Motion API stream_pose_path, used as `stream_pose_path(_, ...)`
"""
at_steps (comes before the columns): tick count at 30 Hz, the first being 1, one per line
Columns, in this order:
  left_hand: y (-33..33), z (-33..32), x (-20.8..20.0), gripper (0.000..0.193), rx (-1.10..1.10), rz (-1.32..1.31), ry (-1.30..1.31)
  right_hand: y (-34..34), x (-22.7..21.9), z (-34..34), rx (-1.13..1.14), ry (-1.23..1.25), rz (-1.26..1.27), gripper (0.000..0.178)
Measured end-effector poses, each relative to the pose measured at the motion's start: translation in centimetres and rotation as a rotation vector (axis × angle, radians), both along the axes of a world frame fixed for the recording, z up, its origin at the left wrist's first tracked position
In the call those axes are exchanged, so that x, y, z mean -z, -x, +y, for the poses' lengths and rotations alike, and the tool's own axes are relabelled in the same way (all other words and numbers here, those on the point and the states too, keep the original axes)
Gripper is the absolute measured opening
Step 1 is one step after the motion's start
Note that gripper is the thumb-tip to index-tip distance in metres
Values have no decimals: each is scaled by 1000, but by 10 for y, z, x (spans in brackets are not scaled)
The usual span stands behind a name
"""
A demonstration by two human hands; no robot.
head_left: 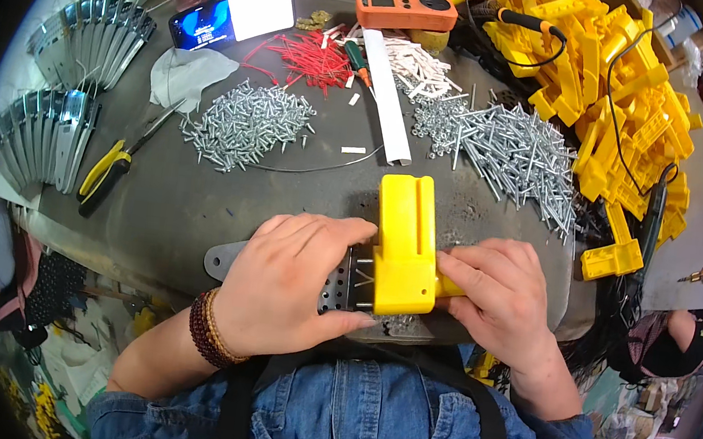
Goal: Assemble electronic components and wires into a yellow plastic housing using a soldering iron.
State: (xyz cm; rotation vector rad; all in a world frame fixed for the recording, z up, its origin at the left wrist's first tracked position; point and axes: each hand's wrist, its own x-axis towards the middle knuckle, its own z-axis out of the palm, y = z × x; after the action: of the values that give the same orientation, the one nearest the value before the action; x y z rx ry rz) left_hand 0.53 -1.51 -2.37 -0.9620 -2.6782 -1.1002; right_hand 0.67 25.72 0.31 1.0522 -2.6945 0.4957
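Observation:
A yellow plastic housing (405, 251) with a long groove stands at the near middle of the table. My right hand (502, 295) is closed around the short yellow stub on its right side. At its left side, my left hand (286, 273) grips a black perforated metal part (333, 293), thumb and forefinger reaching toward the housing. Metal pins (364, 282) bridge the narrow gap between the two. A flat grey metal tab (220, 261) with a hole sticks out beyond my left hand. My left palm hides most of the perforated part.
Screw heaps (245, 127) and long bolts (516, 160) lie beyond my hands. Yellow-black pliers (106, 176) and fanned metal blades (43, 136) are left. Yellow housings (590, 73) pile up right, near a soldering iron (652, 225). A phone (234, 14) and orange meter (406, 8) stand behind.

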Motion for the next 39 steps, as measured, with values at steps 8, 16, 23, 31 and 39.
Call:
stream_pose_path(8, -4, 8, -1, 93, -41, -159, -110, 4, 1, -7, -35, 9, 28, 54)
stream_pose_path(16, 2, 56, -20, 65, 2, 122, 203, 17, -16, 28, -19, -119, 47, 35)
stream_pose_path(23, 8, 63, -16, 67, 35, 132, 116, 30, -31, 338, 1424, 96, 128, 62)
stream_pose_path(31, 3, 54, -13, 68, 4, 151, 154, -7, -81, 289, 1044, 232, 285, 41)
stream_pose_path(39, 12, 67, -7, 59, 7, 130, 106, -32, -27, 119, -300, 1702, -837, 38)
